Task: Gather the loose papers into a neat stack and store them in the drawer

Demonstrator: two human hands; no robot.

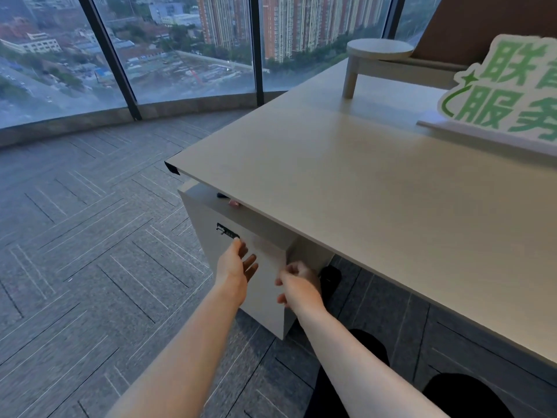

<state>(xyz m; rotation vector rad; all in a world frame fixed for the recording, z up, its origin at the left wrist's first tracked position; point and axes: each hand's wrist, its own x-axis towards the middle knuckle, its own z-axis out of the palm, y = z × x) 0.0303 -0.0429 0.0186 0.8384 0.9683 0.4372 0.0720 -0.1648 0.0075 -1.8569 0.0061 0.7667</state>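
Both hands are down at the white drawer cabinet (265,282) that stands under the near edge of the counter (376,188), and the cabinet serves as the landmark for everything here. The left hand (238,263) hovers in front of the cabinet's face with its fingers straight and spread, its fingertips just below the small dark lock (226,232) near the top of the front; it holds nothing. The right hand (297,285) is at the cabinet's right front corner with its fingers curled, apparently round the edge of the drawer front, though blur hides just what they grip. The loose papers are nowhere to be seen: none lie on the counter above the cabinet, none are in either hand, and the drawer shows no visible gap, so I judge they are either inside already or out of view. The relation that matters is the front panel's vertical right edge, which runs straight under the right hand, making it the nearer hand to pull or push the drawer, while the left hand can only steady the flat face. A green-lettered sign (506,92) and a round stool (378,60) rest on the counter, well beyond the cabinet.
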